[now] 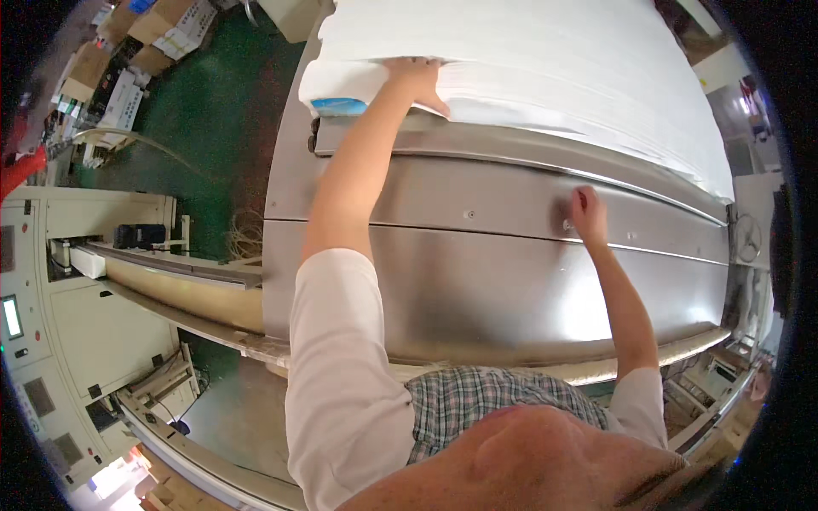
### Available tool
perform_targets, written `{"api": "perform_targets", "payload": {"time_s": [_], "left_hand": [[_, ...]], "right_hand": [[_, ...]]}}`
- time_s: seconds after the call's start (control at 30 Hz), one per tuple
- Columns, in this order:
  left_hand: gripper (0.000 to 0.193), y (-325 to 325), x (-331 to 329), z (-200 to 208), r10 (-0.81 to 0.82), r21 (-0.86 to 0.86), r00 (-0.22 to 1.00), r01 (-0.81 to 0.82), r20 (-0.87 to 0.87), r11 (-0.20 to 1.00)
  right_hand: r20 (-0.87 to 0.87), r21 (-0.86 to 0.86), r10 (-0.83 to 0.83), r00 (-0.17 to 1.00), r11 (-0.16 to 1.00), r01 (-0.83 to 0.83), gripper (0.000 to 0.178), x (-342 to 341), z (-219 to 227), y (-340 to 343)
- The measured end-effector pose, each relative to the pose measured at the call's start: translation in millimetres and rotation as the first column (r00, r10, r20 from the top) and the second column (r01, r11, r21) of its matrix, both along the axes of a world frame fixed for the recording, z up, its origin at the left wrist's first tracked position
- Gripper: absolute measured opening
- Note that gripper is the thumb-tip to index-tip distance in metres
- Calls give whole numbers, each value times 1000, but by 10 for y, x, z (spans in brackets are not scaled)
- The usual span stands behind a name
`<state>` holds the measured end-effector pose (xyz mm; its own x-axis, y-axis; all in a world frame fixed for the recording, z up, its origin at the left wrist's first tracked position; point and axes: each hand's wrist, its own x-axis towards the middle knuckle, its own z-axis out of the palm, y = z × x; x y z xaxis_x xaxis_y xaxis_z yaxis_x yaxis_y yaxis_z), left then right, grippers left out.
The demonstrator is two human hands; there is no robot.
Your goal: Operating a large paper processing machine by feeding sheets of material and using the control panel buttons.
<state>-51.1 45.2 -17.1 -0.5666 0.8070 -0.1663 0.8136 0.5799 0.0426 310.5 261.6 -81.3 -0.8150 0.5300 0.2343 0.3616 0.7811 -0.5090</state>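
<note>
A thick pile of white, soft layered sheets (545, 51) lies across the far part of a metal table (477, 294). My left hand (416, 81) grips the pile's near edge toward the left. Its fingertips sink into a crease between layers, and the thumb is lower on the front side. A blue patch (338, 106) shows under the sheets, left of that hand. Over the steel surface, apart from the pile, my right hand (588, 213) is curled into a fist, with nothing seen sticking out of it.
A raised metal bar (528, 140) runs along the pile's near side. Pale machine cabinets (111, 332) and a long roller (183, 289) stand at the left. Cardboard boxes (158, 21) are on the green floor (213, 111) at the far left. A fan (748, 238) is at the right.
</note>
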Motion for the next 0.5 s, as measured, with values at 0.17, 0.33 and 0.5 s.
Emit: {"api": "perform_targets", "payload": {"time_s": [0.17, 0.33, 0.5], "left_hand": [[101, -190, 308, 84, 145, -1, 988, -145, -51, 989], [95, -64, 425, 109, 200, 10, 978, -201, 61, 980], [112, 76, 644, 234, 355, -185, 934, -342, 43, 921]], "right_hand": [[-204, -22, 383, 901, 918, -396, 13, -1396, 661, -654], [273, 133, 680, 680, 674, -727, 30, -2405, 996, -903], [474, 88, 262, 840, 936, -341, 60, -2076, 635, 118]]}}
